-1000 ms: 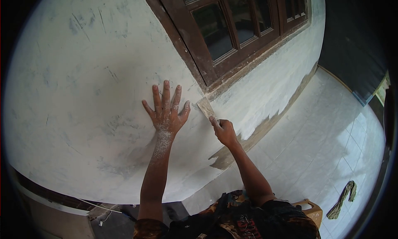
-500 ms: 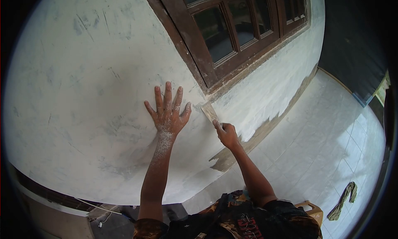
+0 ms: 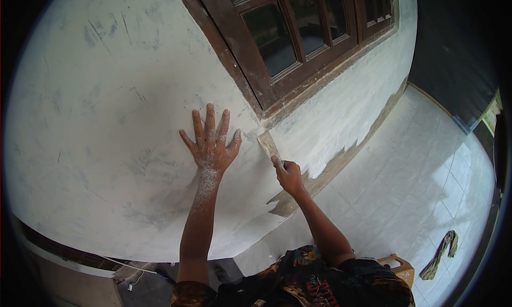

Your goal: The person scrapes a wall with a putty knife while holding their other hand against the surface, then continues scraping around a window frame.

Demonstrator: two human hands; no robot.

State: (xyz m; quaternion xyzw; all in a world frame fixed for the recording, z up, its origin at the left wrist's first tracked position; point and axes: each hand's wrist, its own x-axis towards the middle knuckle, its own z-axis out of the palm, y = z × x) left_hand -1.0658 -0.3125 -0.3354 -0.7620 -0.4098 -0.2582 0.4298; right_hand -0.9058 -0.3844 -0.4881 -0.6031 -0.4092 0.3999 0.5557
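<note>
White filler with grey streaks covers the wall (image 3: 106, 120). My left hand (image 3: 212, 144) lies flat on it with the fingers spread, dusted with white powder over the wrist. My right hand (image 3: 289, 176) is closed around the handle of a putty knife (image 3: 269, 146). The knife's flat blade rests against the wall just below the lower corner of the brown window frame (image 3: 261, 88), to the right of my left hand.
Grey tiles (image 3: 394, 174) cover the floor on the right, where a crumpled green cloth (image 3: 440, 255) lies. A tan plastic chair (image 3: 402, 269) stands beside my right side. A dark sheet (image 3: 453, 51) hangs at the upper right. A white cable (image 3: 128, 265) runs at the lower left.
The view has shifted slightly, so the window and my left hand appear a little further left. My right hand still holds the putty knife at nearly the same spot below the window corner.
</note>
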